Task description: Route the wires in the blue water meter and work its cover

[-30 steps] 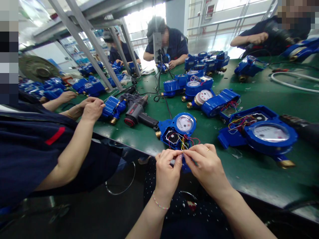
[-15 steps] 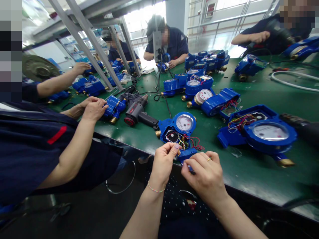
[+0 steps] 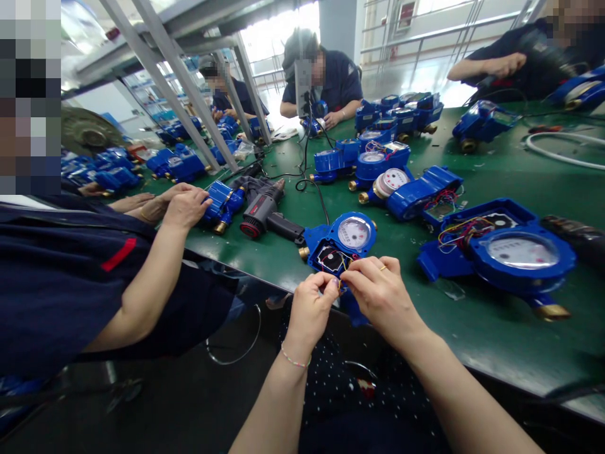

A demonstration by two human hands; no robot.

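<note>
A blue water meter (image 3: 347, 238) with a round dial and an open wiring compartment lies at the near edge of the green table (image 3: 472, 328). My left hand (image 3: 311, 309) and my right hand (image 3: 378, 293) meet just in front of it. Both pinch the thin coloured wires (image 3: 341, 266) that come out of the compartment, fingertips close together. My right hand covers the meter's near right corner. A ring shows on my right hand and a bead bracelet on my left wrist.
A grey power screwdriver (image 3: 265, 211) lies left of the meter. A large open blue meter (image 3: 501, 249) sits to the right, several more behind. A co-worker's arms (image 3: 155, 252) work on a meter at the left. Other people sit across the table.
My right hand has risen from the table edge back up to the wires, meeting my left hand. The co-worker's far arm at the left has drawn back.
</note>
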